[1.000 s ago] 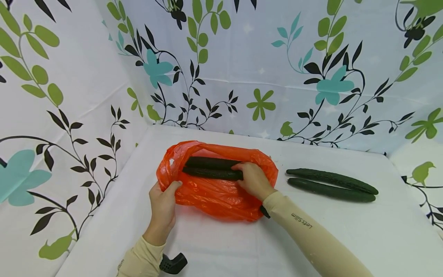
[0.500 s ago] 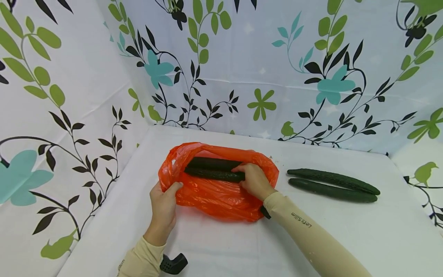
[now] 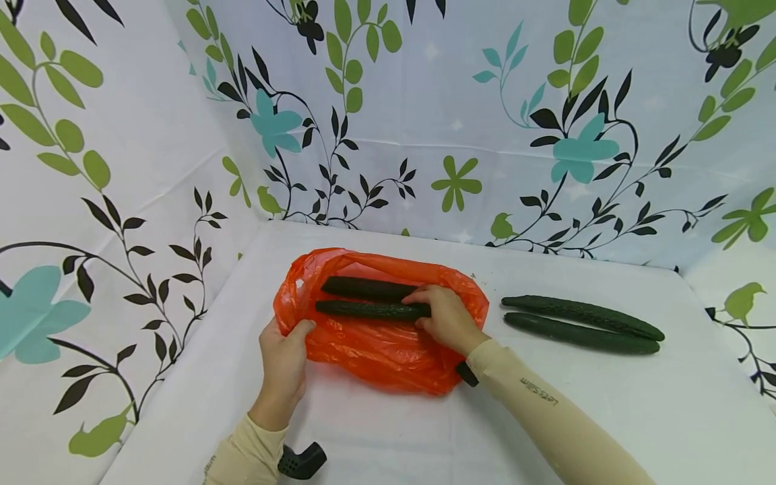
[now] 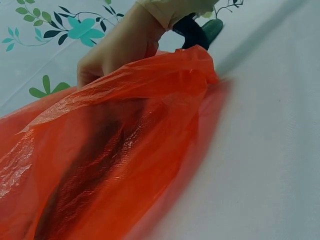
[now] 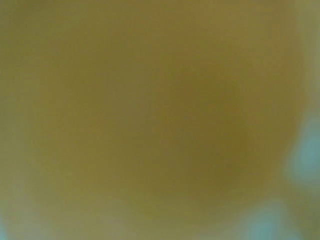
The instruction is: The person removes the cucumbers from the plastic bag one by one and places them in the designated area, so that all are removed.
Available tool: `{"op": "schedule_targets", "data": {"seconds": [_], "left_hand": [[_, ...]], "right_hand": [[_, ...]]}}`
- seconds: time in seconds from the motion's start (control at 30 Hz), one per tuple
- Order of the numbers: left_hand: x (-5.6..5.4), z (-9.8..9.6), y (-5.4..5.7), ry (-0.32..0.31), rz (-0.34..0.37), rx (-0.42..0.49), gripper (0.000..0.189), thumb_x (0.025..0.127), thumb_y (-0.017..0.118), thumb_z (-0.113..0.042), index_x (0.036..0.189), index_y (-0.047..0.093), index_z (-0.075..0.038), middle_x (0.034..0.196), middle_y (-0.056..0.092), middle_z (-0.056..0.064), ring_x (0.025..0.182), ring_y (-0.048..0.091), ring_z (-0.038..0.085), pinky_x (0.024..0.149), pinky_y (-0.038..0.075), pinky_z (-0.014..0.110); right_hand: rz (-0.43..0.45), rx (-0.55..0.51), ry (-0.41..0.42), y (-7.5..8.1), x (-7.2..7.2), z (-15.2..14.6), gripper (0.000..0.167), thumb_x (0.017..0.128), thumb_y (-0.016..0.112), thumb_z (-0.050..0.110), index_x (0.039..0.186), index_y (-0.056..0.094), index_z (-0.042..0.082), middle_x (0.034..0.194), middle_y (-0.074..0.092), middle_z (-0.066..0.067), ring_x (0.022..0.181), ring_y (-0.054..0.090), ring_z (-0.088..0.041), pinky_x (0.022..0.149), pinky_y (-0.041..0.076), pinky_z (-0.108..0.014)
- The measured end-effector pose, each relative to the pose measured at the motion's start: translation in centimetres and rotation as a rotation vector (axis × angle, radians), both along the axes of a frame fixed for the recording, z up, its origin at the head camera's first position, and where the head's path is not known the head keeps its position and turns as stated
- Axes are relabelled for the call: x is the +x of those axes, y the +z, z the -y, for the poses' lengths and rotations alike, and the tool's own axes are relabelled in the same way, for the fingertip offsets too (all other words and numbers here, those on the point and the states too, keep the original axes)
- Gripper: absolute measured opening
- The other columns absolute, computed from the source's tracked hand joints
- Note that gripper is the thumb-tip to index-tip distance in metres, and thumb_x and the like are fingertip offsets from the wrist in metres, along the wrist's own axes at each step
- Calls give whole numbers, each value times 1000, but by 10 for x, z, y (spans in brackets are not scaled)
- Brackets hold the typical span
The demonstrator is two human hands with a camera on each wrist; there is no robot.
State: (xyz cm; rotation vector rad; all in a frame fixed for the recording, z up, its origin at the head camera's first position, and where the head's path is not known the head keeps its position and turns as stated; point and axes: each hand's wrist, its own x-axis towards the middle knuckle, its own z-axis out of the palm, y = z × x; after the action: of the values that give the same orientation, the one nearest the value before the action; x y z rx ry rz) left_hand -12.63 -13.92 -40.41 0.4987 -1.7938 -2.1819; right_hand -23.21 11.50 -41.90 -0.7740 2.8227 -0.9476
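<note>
An orange-red plastic bag (image 3: 370,357) lies with its mouth facing up, holding two dark green cucumbers. The far cucumber (image 3: 366,288) and the near cucumber (image 3: 364,310) lie roughly parallel, with a strip of bag visible between them. My right hand (image 3: 445,316) reaches into the opening and grips the near cucumber at its right end, which the hand hides. My left hand (image 3: 285,364) pinches the bag's left rim, thumb on the near side. In the left wrist view, my right hand (image 4: 120,52) shows behind the bag (image 4: 125,160). The right wrist view is only a tan blur.
Two more cucumbers, a far one (image 3: 582,315) and a near one (image 3: 578,335), lie side by side on the white-covered table (image 3: 388,438), right of the bag. A leaf-patterned cloth (image 3: 388,135) hangs behind. Black wrist devices (image 3: 303,461) sit at both sleeves.
The near cucumber has shifted slightly toward me and left, opening a gap from the far one. My right hand has moved a little with it. My left hand stays on the rim.
</note>
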Motion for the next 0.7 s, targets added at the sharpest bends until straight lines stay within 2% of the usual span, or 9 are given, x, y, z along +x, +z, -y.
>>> {"op": "schedule_targets", "data": {"seconds": [0.23, 0.37, 0.7], "left_hand": [[-1, 9, 1, 47, -12, 4, 34, 97, 50, 1, 130, 55, 5, 122, 58, 13, 111, 57, 36, 94, 55, 34], [-1, 13, 2, 69, -21, 26, 36, 98, 49, 0, 133, 55, 5, 123, 58, 13, 110, 59, 31, 95, 55, 33], [0, 19, 6, 70, -53, 72, 45, 103, 46, -5, 147, 47, 3, 142, 53, 8, 124, 53, 23, 96, 51, 26]], "right_hand": [[79, -108, 58, 7, 5, -10, 42, 85, 77, -3, 122, 74, 17, 127, 64, -3, 123, 54, -27, 104, 48, -47], [101, -162, 109, 10, 6, -17, 41, 83, 79, -2, 120, 75, 17, 123, 67, 2, 123, 55, -25, 103, 48, -46], [158, -201, 201, 11, 3, -31, 39, 84, 82, 6, 119, 76, 22, 120, 68, 8, 121, 56, -20, 101, 50, -45]]}}
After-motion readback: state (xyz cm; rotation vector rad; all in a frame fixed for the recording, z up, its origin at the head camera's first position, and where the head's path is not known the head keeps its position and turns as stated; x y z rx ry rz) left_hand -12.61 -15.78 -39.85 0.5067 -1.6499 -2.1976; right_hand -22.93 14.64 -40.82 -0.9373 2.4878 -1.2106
